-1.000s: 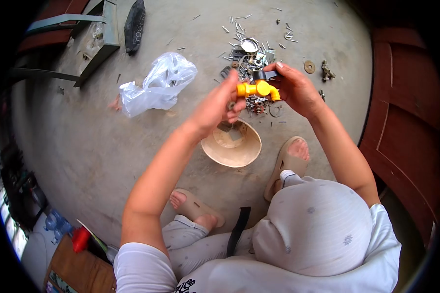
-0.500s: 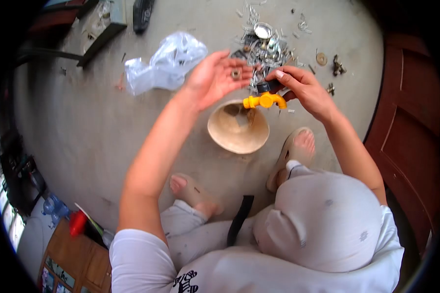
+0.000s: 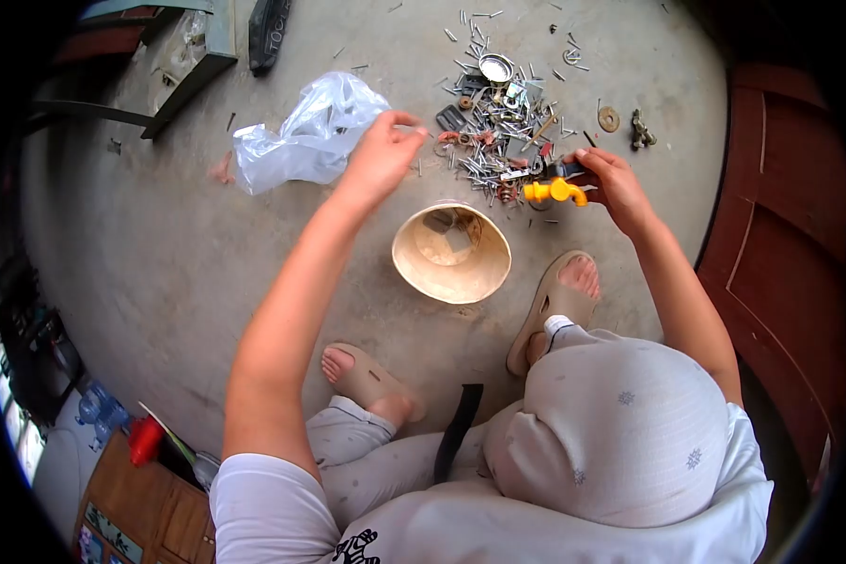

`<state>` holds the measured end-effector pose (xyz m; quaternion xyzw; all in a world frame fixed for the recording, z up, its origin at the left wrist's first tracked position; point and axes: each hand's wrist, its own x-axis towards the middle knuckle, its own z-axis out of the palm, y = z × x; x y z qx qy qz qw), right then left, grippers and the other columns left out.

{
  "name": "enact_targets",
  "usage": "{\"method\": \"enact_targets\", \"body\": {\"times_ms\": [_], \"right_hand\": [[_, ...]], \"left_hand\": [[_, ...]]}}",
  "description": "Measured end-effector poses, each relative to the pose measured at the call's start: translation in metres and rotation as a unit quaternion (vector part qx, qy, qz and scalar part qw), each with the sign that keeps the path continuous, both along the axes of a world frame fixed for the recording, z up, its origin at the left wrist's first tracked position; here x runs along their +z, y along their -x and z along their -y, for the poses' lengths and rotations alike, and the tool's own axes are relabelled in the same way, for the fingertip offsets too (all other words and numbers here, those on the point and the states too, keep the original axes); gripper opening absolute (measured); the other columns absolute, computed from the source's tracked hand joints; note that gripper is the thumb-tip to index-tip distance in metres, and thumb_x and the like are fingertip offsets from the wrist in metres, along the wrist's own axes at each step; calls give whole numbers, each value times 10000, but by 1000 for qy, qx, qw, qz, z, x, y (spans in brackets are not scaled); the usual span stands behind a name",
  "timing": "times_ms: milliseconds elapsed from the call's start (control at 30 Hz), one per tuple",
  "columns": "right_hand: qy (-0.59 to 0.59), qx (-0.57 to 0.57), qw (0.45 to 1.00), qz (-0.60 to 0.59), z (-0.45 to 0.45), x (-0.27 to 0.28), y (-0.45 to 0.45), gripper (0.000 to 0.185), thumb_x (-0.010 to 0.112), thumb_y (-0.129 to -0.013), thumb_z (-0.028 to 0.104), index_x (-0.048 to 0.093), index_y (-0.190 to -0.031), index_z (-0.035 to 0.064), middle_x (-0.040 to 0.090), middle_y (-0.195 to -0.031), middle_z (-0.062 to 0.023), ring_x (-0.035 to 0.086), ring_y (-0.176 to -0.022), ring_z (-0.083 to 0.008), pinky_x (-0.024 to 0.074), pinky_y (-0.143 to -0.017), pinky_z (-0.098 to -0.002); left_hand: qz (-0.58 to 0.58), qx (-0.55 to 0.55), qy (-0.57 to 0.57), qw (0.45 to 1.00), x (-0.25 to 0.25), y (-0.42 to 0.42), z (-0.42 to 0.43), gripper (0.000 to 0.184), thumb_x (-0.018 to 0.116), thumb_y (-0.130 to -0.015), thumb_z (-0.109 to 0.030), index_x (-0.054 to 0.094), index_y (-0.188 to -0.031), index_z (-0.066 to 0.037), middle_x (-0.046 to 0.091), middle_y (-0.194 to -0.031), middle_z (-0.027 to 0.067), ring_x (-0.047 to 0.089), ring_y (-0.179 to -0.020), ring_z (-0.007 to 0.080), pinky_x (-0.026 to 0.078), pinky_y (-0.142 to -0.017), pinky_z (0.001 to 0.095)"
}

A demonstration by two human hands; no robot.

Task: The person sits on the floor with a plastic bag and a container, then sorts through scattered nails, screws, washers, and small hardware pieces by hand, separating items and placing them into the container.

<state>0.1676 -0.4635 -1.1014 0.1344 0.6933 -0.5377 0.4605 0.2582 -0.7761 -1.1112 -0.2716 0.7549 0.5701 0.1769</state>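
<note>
My right hand [image 3: 617, 188] pinches a yellow water tap [image 3: 558, 191] by its black handle [image 3: 564, 170], at the right edge of the heap of small hardware [image 3: 503, 127]. My left hand [image 3: 383, 160] is closed, its fingers curled together, beside the clear plastic bag [image 3: 305, 132]. Whatever lies inside those fingers is hidden. Below and between both hands a cream-coloured bucket [image 3: 453, 282] stands on the floor, with a few dark and grey pieces at its bottom.
A shallow metal cap [image 3: 495, 68] rests on the heap of nails and screws. To its right lie a flat round disc [image 3: 608, 118] and brass-coloured fittings [image 3: 642, 132]. A dark red wooden door [image 3: 780, 226] borders the right side. My sandalled feet [image 3: 371, 381] flank the bucket.
The left hand, which lay palm up with a small metal nut on its fingers, has curled closed and moved left. My right hand has carried the tap to the right and slightly down.
</note>
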Motion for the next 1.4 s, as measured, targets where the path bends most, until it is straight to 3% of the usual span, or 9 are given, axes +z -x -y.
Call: {"method": "enact_targets", "body": {"times_ms": [267,433,533,667,833,967,1067,1233,1400], "right_hand": [[-132,68,970,-194,-72,-32,45,216,607,-893,253,622,-950,46,646,-771,-26,574,-668,-90,454,-629,-235],[-324,190,856,-356,-82,-32,64,200,613,-847,198,621,-961,34,665,-832,-94,626,-743,-238,491,-713,-353],[-301,214,725,-581,-50,-40,65,148,628,-825,172,637,-935,74,654,-908,-93,612,-884,-282,484,-775,-376],[-160,254,794,-529,48,-31,59,128,645,-805,157,653,-918,98,628,-978,-65,569,-986,-279,475,-810,-385],[-172,324,673,-642,109,-52,73,123,634,-807,156,659,-895,73,611,-1069,-86,556,-1041,-281,477,-846,-387],[-66,214,799,-559,103,-58,79,136,620,-850,157,645,-938,55,618,-1099,-109,573,-1054,-285,488,-868,-349],[152,-37,984,-83,82,-41,79,179,576,-915,174,602,-1025,34,623,-1069,-102,610,-1006,-237,514,-838,-322],[246,-116,959,73,44,-29,69,198,551,-936,167,551,-1099,56,621,-1040,-55,623,-942,-166,523,-782,-269],[118,-92,983,-111,18,-35,71,211,588,-919,198,593,-1068,48,639,-1000,-38,614,-892,-143,499,-740,-256]], "left_hand": [[-29,92,209,973,-33,-14,49,553,615,-848,-187,382,-1326,-36,599,-775,95,588,-713,222,473,-679,344],[-87,-55,217,971,-18,6,15,347,633,-839,-191,564,-1134,-23,613,-821,117,593,-729,264,472,-680,377],[-110,-112,249,956,-20,25,-21,323,658,-823,-221,601,-1071,-22,624,-885,141,602,-799,296,476,-721,402],[-113,-152,316,930,-39,37,-40,328,695,-791,-240,597,-1000,-6,611,-927,164,589,-882,328,469,-765,415],[-90,-154,288,941,-45,31,-40,333,719,-765,-203,559,-980,-4,601,-926,162,584,-888,323,467,-761,409],[-93,-94,273,953,-47,22,-33,391,741,-746,-214,544,-1011,-4,580,-877,150,574,-845,300,465,-733,388],[-120,-99,270,950,-58,17,-27,431,755,-736,-234,537,-1028,-4,564,-853,138,561,-810,285,462,-714,377],[-82,-79,237,965,-40,29,-39,432,740,-741,-204,538,-1065,-4,597,-1057,184,578,-993,349,469,-832,421],[-80,-126,259,954,-44,38,-39,423,733,-750,-206,535,-1060,1,603,-1032,184,585,-967,348,472,-802,433]]}}
